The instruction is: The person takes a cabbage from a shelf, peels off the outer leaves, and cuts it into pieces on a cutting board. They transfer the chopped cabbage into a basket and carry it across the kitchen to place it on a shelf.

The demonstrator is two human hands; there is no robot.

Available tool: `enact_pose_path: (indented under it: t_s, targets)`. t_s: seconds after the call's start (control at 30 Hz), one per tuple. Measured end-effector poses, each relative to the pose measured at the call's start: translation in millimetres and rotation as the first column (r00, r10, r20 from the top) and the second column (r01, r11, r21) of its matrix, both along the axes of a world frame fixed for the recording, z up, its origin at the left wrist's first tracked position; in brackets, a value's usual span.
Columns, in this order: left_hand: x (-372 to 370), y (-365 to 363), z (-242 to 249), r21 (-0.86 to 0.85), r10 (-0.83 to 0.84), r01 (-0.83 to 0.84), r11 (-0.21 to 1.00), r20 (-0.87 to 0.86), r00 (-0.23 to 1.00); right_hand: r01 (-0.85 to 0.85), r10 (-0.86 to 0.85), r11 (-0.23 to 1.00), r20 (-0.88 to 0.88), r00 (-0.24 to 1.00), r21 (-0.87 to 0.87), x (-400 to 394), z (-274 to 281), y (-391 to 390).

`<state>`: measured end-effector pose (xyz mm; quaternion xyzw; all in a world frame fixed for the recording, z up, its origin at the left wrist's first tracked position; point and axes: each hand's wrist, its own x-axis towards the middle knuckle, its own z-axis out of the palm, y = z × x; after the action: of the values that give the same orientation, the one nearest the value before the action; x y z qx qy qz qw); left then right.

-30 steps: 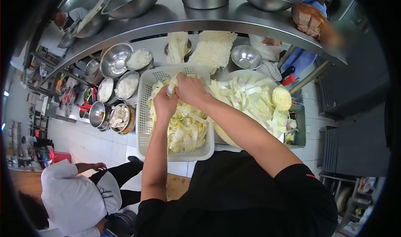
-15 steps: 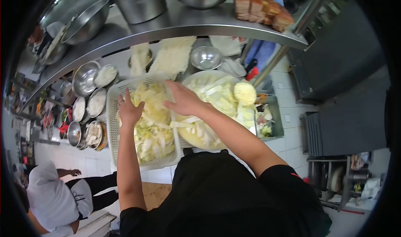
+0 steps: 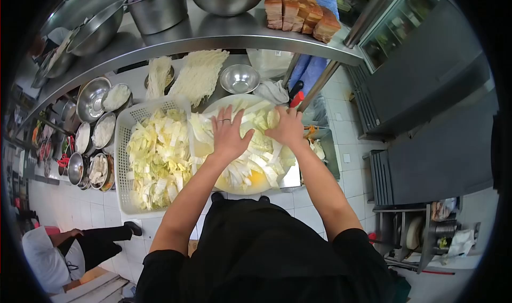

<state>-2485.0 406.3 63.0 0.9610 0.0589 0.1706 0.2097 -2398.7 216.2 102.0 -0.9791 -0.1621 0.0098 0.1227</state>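
Observation:
Cut napa cabbage (image 3: 253,161) lies spread over a round chopping board (image 3: 226,187) in front of me. My left hand (image 3: 230,136), a ring on one finger, rests on the cut leaves with its fingers spread, holding nothing. At the board's far right, my right hand (image 3: 288,127) has its thumb and fingers around the side of a pale cabbage chunk (image 3: 272,118). Left of the board, a white perforated basket (image 3: 124,167) is heaped with chopped cabbage (image 3: 157,156).
Metal bowls of ingredients, one a bowl of white shreds (image 3: 104,130), stand to the left. A steel shelf (image 3: 213,42) crosses above the counter, carrying pork belly blocks (image 3: 298,14). A bin (image 3: 328,153) adjoins the board. A person in white (image 3: 45,260) is at lower left.
Both hands have moved right, from over the basket to the cabbage on the board. The right hand now grips the cabbage chunk, which sits farther left on the board. The view has shifted right.

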Motion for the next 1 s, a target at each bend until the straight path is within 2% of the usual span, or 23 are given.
enact_pose_path:
  t_s: [0.07, 0.1, 0.13, 0.17, 0.2, 0.23, 0.27, 0.3, 0.33, 0.37, 0.4, 0.43, 0.5, 0.53, 0.57, 0.63, 0.67, 0.73, 0.77, 0.8, 0.83, 0.87, 1.0]
  targets:
    - [-2, 0, 4, -0.170, -0.074, 0.083, 0.982, 0.058, 0.996, 0.020, -0.018, 0.998, -0.036, 0.999, 0.058, 10, 4, 7]
    - [-1, 6, 3, -0.171, -0.056, 0.067, 0.983, 0.067, 0.996, -0.011, 0.030, 0.978, -0.088, 0.996, 0.210, 17, 6, 11]
    - [-3, 14, 1, -0.271, -0.063, 0.076, 0.960, 0.056, 0.996, -0.037, 0.090, 0.934, -0.135, 0.987, 0.355, 22, 7, 15]
    - [-4, 22, -2, -0.370, -0.067, 0.080, 0.926, 0.046, 0.997, -0.063, 0.115, 0.935, -0.130, 0.985, 0.349, 26, 6, 24]
    - [-7, 28, -1, -0.374, -0.039, 0.055, 0.926, 0.050, 0.998, 0.075, 0.223, 0.731, -0.342, 0.913, 0.679, 22, 13, 38]
    - [-10, 36, 2, -0.690, -0.030, 0.010, 0.724, -0.017, 0.999, 0.300, 0.399, 0.436, -0.481, 0.781, 0.849, 18, 18, 53]
    - [-15, 45, 5, -0.906, -0.043, -0.047, 0.420, -0.072, 0.996, 0.381, 0.494, 0.357, -0.519, 0.698, 0.853, 15, 23, 71]
    - [-22, 56, 13, -0.906, -0.007, -0.063, 0.418, -0.072, 0.997, 0.368, 0.519, 0.370, -0.519, 0.680, 0.853, 11, 27, 89]
    - [-31, 69, 25, -0.993, -0.008, -0.072, 0.096, -0.073, 0.997, 0.481, 0.669, 0.286, -0.532, 0.519, 0.829, 6, 30, 109]
    - [-40, 82, 38, -0.970, -0.008, -0.061, -0.234, -0.061, 0.998, 0.598, 0.796, 0.225, -0.499, 0.343, 0.769, 1, 33, 130]
    - [-51, 95, 46, -0.946, 0.034, 0.020, -0.325, 0.009, 0.999, 0.565, 0.802, 0.283, -0.514, 0.303, 0.775, -2, 30, 152]
    - [-59, 108, 43, -0.946, 0.068, 0.033, -0.322, 0.012, 0.998, 0.554, 0.813, 0.300, -0.512, 0.277, 0.777, -9, 31, 172]
    - [-73, 131, 41, -0.996, 0.237, -0.081, -0.043, -0.089, 0.967, 0.243, 0.729, 0.426, -0.489, 0.478, 0.872, -21, 34, 210]
    - [-82, 139, 41, -0.992, 0.301, -0.121, 0.020, -0.109, 0.947, 0.128, 0.738, 0.426, -0.425, 0.523, 0.896, -25, 27, 231]
    - [-87, 150, 35, -0.993, 0.327, -0.116, 0.019, -0.103, 0.939, 0.111, 0.753, 0.427, -0.421, 0.505, 0.897, -26, 23, 247]
    - [-98, 171, 24, -0.896, 0.473, -0.254, 0.365, -0.057, 0.879, -0.265, 0.674, 0.636, -0.355, 0.647, 0.725, -35, 23, 271]
    - [-104, 177, 18, -0.897, 0.492, -0.258, 0.359, -0.053, 0.869, -0.234, 0.627, 0.678, -0.383, 0.678, 0.696, -43, 21, 282]
    - [-116, 178, 33, -0.689, 0.622, -0.496, 0.528, -0.083, 0.778, -0.295, 0.622, 0.714, -0.383, 0.683, 0.635, -57, 20, 297]
    - [-119, 182, 29, -0.691, 0.635, -0.500, 0.522, -0.077, 0.769, -0.332, 0.600, 0.753, -0.384, 0.702, 0.569, -64, 19, 303]
    - [-120, 186, 18, -0.672, 0.665, -0.488, 0.557, 0.009, 0.747, -0.343, 0.610, 0.747, -0.380, 0.696, 0.569, -71, 11, 309]
    - [-120, 189, 11, -0.650, 0.685, -0.475, 0.593, 0.097, 0.722, -0.451, 0.605, 0.749, -0.224, 0.764, 0.485, -77, -1, 315]
    - [-118, 191, 5, -0.620, 0.715, -0.528, 0.580, 0.077, 0.695, -0.536, 0.598, 0.753, -0.056, 0.800, 0.381, -78, -10, 321]
    - [-118, 206, 10, -0.559, 0.738, -0.612, 0.559, 0.000, 0.674, -0.544, 0.614, 0.779, -0.205, 0.762, 0.312, -80, 3, 325]
